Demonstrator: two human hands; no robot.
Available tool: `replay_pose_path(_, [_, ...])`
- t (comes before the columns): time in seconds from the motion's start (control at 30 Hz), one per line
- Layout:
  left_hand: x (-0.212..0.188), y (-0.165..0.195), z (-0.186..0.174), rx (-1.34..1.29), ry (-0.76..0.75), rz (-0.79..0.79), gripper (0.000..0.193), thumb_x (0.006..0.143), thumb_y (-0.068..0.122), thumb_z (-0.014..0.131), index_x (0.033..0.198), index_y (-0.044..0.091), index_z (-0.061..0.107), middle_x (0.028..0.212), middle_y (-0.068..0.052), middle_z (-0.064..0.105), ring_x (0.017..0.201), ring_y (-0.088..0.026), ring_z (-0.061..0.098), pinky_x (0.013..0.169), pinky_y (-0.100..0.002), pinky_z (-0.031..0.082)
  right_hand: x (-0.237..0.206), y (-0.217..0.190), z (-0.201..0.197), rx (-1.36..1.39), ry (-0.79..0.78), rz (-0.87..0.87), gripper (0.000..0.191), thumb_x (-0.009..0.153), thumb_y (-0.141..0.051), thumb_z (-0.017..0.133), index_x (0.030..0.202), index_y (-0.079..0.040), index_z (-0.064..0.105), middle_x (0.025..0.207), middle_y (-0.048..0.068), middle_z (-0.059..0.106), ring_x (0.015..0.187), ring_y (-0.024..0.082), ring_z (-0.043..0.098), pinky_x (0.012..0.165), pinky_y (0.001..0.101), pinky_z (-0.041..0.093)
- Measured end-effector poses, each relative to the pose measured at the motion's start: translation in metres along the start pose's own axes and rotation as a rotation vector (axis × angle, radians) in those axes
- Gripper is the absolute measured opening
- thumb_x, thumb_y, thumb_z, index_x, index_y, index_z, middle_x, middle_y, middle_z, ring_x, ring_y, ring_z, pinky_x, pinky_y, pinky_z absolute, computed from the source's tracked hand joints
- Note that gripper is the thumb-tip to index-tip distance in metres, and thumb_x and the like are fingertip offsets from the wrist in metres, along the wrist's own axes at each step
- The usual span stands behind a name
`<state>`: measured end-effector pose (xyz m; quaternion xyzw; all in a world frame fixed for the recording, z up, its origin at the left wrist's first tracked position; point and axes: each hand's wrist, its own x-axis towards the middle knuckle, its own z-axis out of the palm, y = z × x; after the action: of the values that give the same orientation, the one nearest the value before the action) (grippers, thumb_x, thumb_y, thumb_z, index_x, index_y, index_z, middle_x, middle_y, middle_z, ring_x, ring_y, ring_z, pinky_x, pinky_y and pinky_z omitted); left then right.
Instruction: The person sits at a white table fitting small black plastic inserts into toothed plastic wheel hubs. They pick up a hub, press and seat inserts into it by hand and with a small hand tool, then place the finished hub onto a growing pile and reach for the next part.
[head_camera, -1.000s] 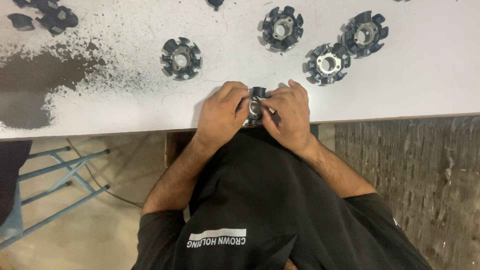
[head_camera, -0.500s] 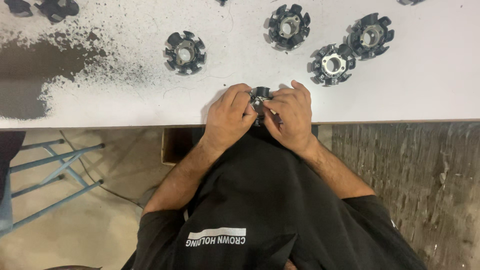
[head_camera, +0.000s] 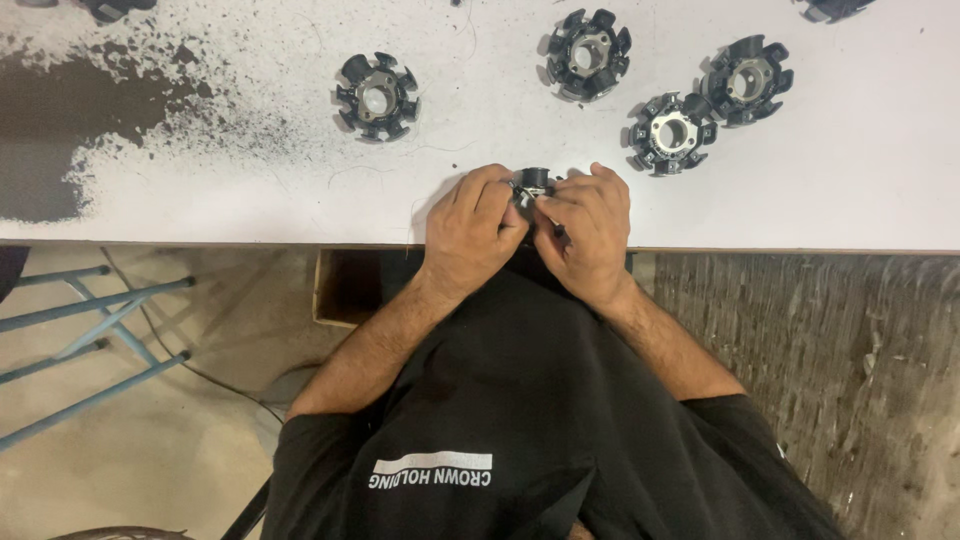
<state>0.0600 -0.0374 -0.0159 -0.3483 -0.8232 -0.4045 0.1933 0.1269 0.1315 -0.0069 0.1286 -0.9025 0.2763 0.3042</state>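
hands meet at the white table (head_camera: 800, 200) edge: your left hand (head_camera: 470, 235) and right hand (head_camera: 590, 235) pinch a black toothed ring part (head_camera: 535, 183); its axis is hidden.

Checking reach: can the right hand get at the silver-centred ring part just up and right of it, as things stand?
Probably yes, once freed: bare white table lies between the right hand and the silver-centred ring part, but both hands grip a small black part.

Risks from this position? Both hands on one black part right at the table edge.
1. Both the left hand and right hand hold the small black part near the white table's front edge; a slip could drop it to the floor.
2. The hands cover most of the part, so the grip cannot be checked.
3. Black powder on the table may foul the nearest toothed ring.
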Motion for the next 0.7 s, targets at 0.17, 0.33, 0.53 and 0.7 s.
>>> replay_pose_path(0.17, [0.000, 0.004, -0.004, -0.050, -0.066, -0.076, 0.023, 0.081, 0.000, 0.073, 0.100, 0.003, 0.061, 0.116, -0.010, 0.066, 0.098, -0.029, 0.069, 0.080, -0.040, 0.059, 0.004, 0.000, -0.003, -0.050, -0.049, 0.007, 0.036, 0.081, 0.004, 0.080, 0.111, -0.008, 0.064, 0.107, 0.010, 0.065, 0.109, 0.032, 0.062, 0.109, 0.0543, 0.044])
replay_pose_path(0.33, [0.011, -0.022, -0.039, 0.155, -0.010, -0.090, 0.033, 0.094, 0.023, 0.079, 0.116, 0.005, 0.062, 0.137, -0.021, 0.054, 0.122, -0.032, 0.062, 0.090, -0.038, 0.063, 0.012, 0.026, -0.021, -0.087, 0.103, 0.135, 0.027, 0.093, 0.006, 0.076, 0.113, -0.007, 0.063, 0.111, 0.010, 0.066, 0.113, 0.031, 0.064, 0.112, 0.0535, 0.044])
replay_pose_path(0.53, [0.051, -0.090, -0.065, 0.472, -0.013, -0.364, 0.091, 0.095, 0.061, 0.079, 0.147, -0.006, 0.044, 0.129, -0.026, 0.052, 0.114, -0.034, 0.056, 0.078, -0.048, 0.058, 0.007, 0.031, -0.023, 0.116, 0.117, 0.151, 0.019, 0.096, 0.004, 0.073, 0.111, -0.005, 0.065, 0.106, 0.010, 0.068, 0.098, 0.029, 0.067, 0.091, 0.0394, 0.052])
replay_pose_path(0.7, [0.059, -0.058, -0.042, 0.364, -0.338, -0.381, 0.102, 0.081, 0.050, 0.087, 0.149, -0.006, 0.035, 0.125, -0.025, 0.054, 0.110, -0.036, 0.054, 0.085, -0.052, 0.052, 0.010, 0.015, -0.022, -0.032, 0.038, 0.158, 0.020, 0.092, 0.003, 0.074, 0.109, -0.004, 0.064, 0.101, 0.013, 0.065, 0.098, 0.036, 0.065, 0.108, 0.0473, 0.051])
